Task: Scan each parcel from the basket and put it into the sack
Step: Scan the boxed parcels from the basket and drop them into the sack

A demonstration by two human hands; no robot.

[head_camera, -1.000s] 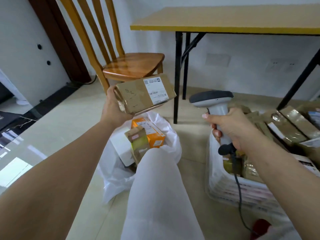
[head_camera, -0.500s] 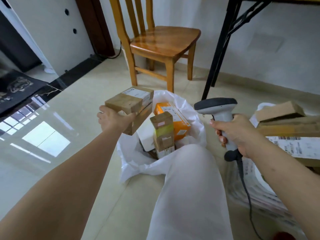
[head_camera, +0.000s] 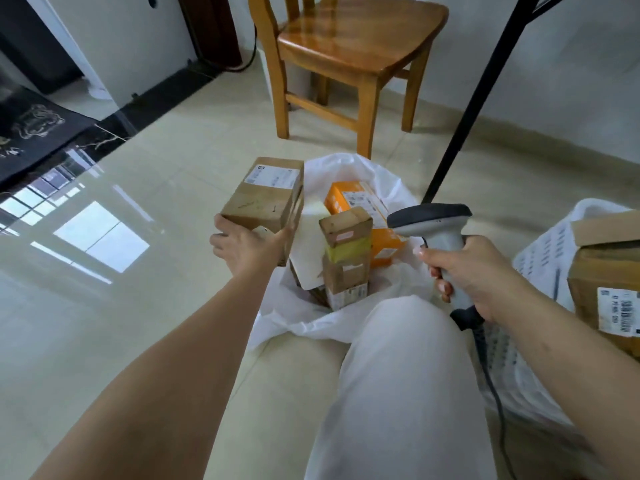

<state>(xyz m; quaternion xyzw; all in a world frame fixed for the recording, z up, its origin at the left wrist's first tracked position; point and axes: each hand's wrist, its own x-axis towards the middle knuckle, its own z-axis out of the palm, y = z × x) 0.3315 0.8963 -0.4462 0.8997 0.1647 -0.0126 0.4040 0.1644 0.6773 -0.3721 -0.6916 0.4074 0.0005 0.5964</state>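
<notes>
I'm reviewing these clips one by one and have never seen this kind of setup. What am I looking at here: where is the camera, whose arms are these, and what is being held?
There is no machine here: a person works with two bare hands, and the camera sits on their head, looking forward and down. The left hand grips a brown cardboard parcel at the edge of the white sack, which lies open on the tiled floor. The sack already holds an orange box and a small taped carton, among others. The right hand holds a grey barcode scanner with a cord. At far right, the white basket holds another labelled parcel. A wooden chair stands behind.
</notes>
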